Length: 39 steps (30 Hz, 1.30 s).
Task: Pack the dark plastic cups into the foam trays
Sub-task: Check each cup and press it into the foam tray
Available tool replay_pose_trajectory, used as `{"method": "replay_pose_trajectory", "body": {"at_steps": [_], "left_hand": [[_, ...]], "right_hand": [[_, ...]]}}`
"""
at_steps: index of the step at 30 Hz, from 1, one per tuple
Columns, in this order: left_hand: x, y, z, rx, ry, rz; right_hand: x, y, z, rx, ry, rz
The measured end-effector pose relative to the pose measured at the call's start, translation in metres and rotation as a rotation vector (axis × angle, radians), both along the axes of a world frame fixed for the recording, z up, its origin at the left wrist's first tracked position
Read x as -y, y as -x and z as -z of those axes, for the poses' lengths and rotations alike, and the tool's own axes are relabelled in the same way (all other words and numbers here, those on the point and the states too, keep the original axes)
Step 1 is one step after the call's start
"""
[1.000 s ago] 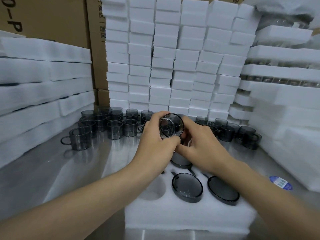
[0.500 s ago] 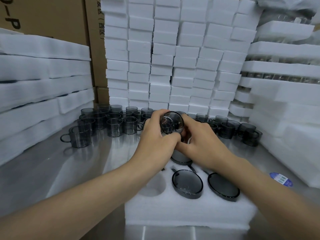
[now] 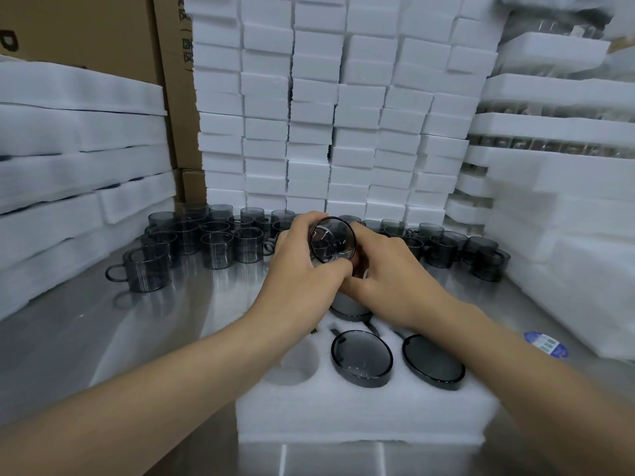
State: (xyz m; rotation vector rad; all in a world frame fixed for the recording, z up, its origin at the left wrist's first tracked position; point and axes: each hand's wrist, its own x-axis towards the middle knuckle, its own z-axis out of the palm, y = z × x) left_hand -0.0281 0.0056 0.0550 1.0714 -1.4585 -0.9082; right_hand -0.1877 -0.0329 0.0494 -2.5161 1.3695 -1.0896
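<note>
A white foam tray (image 3: 364, 407) lies on the steel table in front of me. Two dark cups (image 3: 361, 358) (image 3: 433, 362) sit upside down in its near pockets, and a third (image 3: 348, 308) sits behind them under my hands. The near-left pocket (image 3: 293, 364) holds nothing. Above the tray's far side, my left hand (image 3: 302, 273) and my right hand (image 3: 391, 276) both grip one dark cup (image 3: 332, 239), tilted so its round end faces me. Several loose dark cups (image 3: 213, 245) stand on the table behind.
Stacks of white foam blocks (image 3: 330, 108) wall the back. Foam trays are piled at the left (image 3: 79, 166) and right (image 3: 563, 201). Cardboard boxes (image 3: 96, 32) stand at the back left. A blue sticker (image 3: 546, 344) lies on the steel table (image 3: 103, 338) at the right.
Both hands keep hold of the same tilted cup and have barely shifted. The view has drifted slightly.
</note>
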Motion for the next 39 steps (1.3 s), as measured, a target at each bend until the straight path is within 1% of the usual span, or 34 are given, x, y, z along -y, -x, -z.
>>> {"method": "replay_pose_trajectory", "body": {"at_steps": [16,23,39], "left_hand": [[0.008,0.0,0.007,0.039,0.025,-0.029],[0.009,0.001,0.007,0.055,0.069,-0.045],[0.014,0.0,0.008,0.065,0.09,-0.022]], "right_hand": [[0.002,-0.002,0.0,-0.014,-0.018,0.037],[0.003,-0.002,-0.001,-0.023,-0.031,0.052],[0.0,-0.004,-0.003,-0.04,-0.061,0.052]]}}
